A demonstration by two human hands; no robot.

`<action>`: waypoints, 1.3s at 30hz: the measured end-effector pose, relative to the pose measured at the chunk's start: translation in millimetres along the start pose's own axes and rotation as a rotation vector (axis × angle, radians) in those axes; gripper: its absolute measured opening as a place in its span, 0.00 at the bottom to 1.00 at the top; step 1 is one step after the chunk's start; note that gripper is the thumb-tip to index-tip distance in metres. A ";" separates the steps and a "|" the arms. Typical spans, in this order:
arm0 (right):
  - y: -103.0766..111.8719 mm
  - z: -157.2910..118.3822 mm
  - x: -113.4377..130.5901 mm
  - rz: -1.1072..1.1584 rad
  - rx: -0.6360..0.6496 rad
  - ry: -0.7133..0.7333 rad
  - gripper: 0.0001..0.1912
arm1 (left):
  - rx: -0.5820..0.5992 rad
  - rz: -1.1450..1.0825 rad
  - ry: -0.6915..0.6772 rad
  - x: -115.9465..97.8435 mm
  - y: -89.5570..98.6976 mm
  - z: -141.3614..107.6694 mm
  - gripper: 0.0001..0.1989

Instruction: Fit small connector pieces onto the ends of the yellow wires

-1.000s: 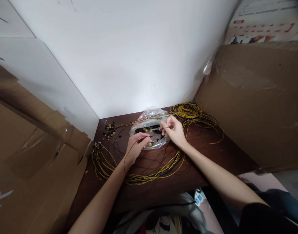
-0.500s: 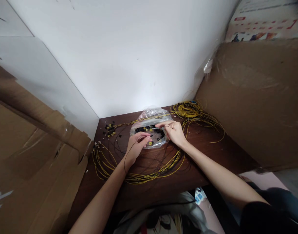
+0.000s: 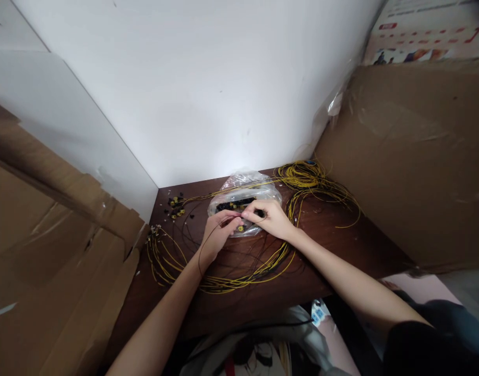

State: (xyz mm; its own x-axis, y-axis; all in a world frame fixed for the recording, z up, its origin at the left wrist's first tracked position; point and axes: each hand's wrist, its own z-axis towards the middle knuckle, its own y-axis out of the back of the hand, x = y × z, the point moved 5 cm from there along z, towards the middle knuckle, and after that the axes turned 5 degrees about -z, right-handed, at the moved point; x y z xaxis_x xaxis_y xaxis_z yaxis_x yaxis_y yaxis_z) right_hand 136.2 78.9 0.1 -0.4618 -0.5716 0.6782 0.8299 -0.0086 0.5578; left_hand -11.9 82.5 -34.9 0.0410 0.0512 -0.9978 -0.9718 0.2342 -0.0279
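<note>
My left hand (image 3: 219, 230) pinches a thin dark wire (image 3: 201, 255), which loops down past the wrist. Its fingertips meet those of my right hand (image 3: 271, 218), also closed in a pinch. A short length of thin wire shows by the right fingers, but the point where the two hands meet is too small to make out. Just beneath both hands lies a clear plastic bag (image 3: 245, 180) with small black parts (image 3: 241, 201) and a few yellow ones (image 3: 240, 228) in it.
A bundle of yellow and black wires (image 3: 239, 284) curves across the dark wooden table (image 3: 333, 250). More yellow wire (image 3: 302, 175) is coiled at the back right. Small yellow and black pieces (image 3: 177, 206) lie at the left. Cardboard boxes (image 3: 411, 167) flank the table.
My right hand has moved left and down from above the bag, and its fingertips now meet the left ones. My left hand has stayed nearly still with the wire.
</note>
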 end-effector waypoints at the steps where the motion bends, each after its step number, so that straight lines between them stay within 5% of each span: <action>1: 0.0 -0.7 0.9 -0.031 -0.003 0.018 0.14 | -0.002 -0.006 0.003 0.8 0.3 0.3 0.10; 13: -3.0 -1.6 1.6 -0.168 0.109 0.120 0.09 | -0.008 -0.003 -0.004 0.7 0.8 0.2 0.11; 23: 11.8 1.2 -8.5 -0.224 -0.106 0.036 0.10 | -0.004 -0.017 0.004 -4.4 -2.0 -1.0 0.12; 32: 0.5 -2.6 0.4 -0.204 0.088 0.156 0.08 | -0.021 -0.064 -0.018 -0.9 -0.3 -0.4 0.11; 39: 8.9 -0.9 -9.0 -0.248 -0.099 0.045 0.09 | -0.049 -0.032 -0.029 -5.2 0.0 -0.3 0.11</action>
State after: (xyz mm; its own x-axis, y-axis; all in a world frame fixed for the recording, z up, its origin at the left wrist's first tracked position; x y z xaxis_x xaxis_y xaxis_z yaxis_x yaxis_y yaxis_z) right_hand 148.0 83.3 -1.5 -0.6426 -0.5778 0.5032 0.7205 -0.2322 0.6535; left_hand -12.2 82.0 -29.7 0.0779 0.0726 -0.9943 -0.9800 0.1885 -0.0630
